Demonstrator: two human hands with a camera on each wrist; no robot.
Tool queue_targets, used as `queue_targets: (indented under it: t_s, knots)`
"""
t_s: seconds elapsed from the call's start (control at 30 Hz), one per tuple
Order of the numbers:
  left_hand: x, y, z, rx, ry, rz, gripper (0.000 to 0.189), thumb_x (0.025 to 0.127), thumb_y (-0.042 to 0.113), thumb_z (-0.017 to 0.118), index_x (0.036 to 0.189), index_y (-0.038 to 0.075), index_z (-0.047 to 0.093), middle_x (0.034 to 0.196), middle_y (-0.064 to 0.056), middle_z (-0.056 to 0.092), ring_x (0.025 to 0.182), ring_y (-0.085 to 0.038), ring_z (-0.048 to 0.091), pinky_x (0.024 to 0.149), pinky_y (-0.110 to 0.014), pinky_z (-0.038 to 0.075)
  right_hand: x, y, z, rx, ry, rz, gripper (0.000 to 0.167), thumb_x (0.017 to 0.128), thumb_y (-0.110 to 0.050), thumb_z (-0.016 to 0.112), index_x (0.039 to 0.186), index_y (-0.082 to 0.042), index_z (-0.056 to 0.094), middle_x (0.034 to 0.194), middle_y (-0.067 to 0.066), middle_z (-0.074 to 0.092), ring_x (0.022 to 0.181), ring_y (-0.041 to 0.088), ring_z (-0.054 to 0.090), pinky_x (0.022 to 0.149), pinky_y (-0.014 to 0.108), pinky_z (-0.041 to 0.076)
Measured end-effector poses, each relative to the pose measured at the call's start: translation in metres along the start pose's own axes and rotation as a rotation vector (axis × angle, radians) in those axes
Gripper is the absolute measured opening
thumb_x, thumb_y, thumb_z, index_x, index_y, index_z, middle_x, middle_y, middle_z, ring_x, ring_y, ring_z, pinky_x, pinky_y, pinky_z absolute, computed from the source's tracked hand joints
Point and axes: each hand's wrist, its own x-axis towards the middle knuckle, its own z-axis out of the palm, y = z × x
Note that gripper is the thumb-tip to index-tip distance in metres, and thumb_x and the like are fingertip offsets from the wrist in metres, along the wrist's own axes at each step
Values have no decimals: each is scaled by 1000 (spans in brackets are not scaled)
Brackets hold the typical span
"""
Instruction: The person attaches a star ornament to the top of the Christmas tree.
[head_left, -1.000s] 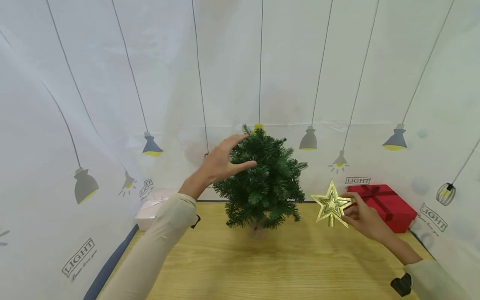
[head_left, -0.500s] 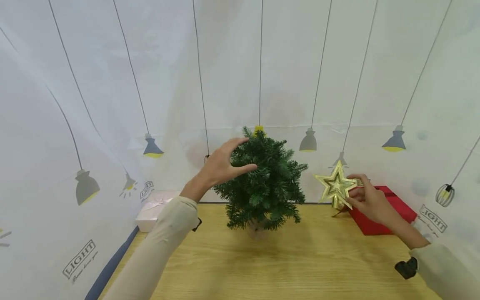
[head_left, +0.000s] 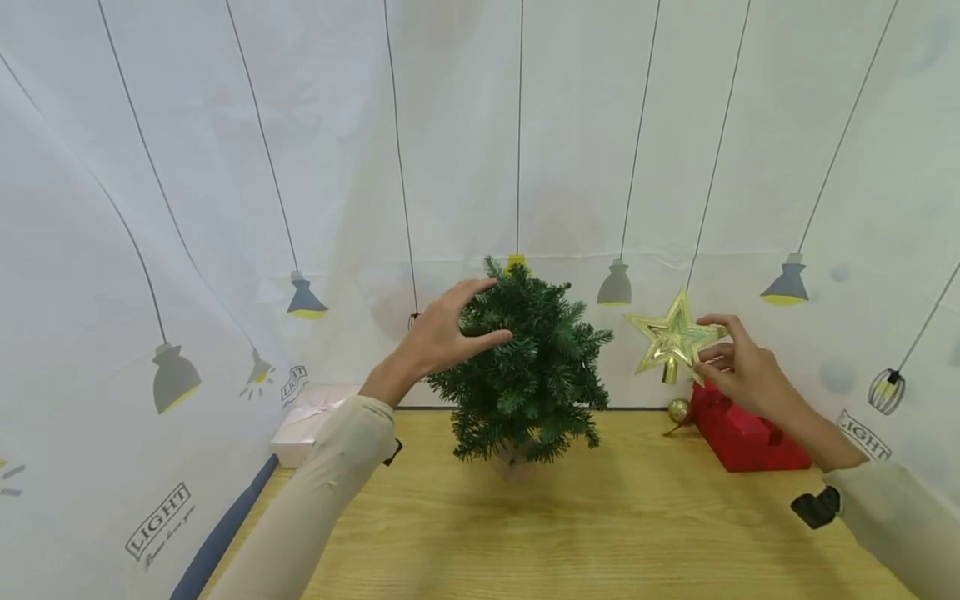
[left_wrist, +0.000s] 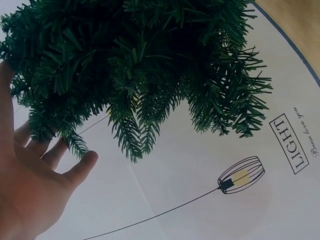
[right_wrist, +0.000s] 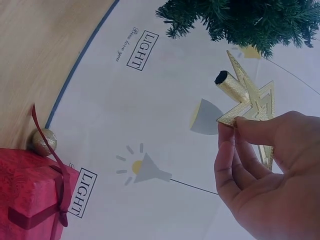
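A small green artificial Christmas tree (head_left: 532, 375) stands upright on the wooden table. Beside its upper left branches is my left hand (head_left: 446, 329), thumb and fingers spread apart; in the left wrist view the branches hang close over this hand (left_wrist: 35, 185), and I cannot tell whether it touches them. To the right of the tree, my right hand (head_left: 746, 367) pinches a gold star tree topper (head_left: 675, 335) by its right side, raised above the table. The topper's hollow tube (right_wrist: 232, 86) shows in the right wrist view, pointing away from the fingers.
A red gift box (head_left: 742, 433) with a dark red ribbon sits at the back right, a gold ball ornament (head_left: 678, 409) beside it. At the back left is a pale pink gift box (head_left: 303, 425). A printed white backdrop (head_left: 450, 125) encloses the table (head_left: 480, 533).
My right hand has raised the star topper, and the gold ball beside the red box has come into sight. My left hand has stayed nearly still by the tree.
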Motion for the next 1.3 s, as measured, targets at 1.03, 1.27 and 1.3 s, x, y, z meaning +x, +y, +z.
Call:
queue_targets:
  t_s: [1.03, 1.27, 1.3]
  knots:
    - [1, 0, 0, 6, -4, -5, 88, 92, 63, 71, 163, 25, 36, 168, -6, 32, 153, -32, 34, 119, -59, 35, 42, -50, -26, -11, 56, -34, 66, 97, -1, 71, 155, -15, 44, 111, 23, 74, 87, 31, 76, 71, 8, 50]
    - [0, 2, -1, 13, 4, -14, 87, 91, 62, 71, 163, 26, 36, 168, -7, 32, 152, -32, 34, 119, -60, 35, 51, -64, -25, 9, 60, -51, 63, 99, -4, 69, 156, -18, 46, 113, 25, 73, 86, 37, 76, 60, 18, 50]
    - [0, 2, -1, 15, 4, -15, 87, 91, 63, 71, 163, 26, 36, 168, -7, 32, 152, -33, 34, 119, -60, 35, 52, -66, -25, 12, 63, -55, 63, 99, -4, 69, 156, -19, 46, 113, 25, 73, 86, 36, 76, 59, 19, 50]
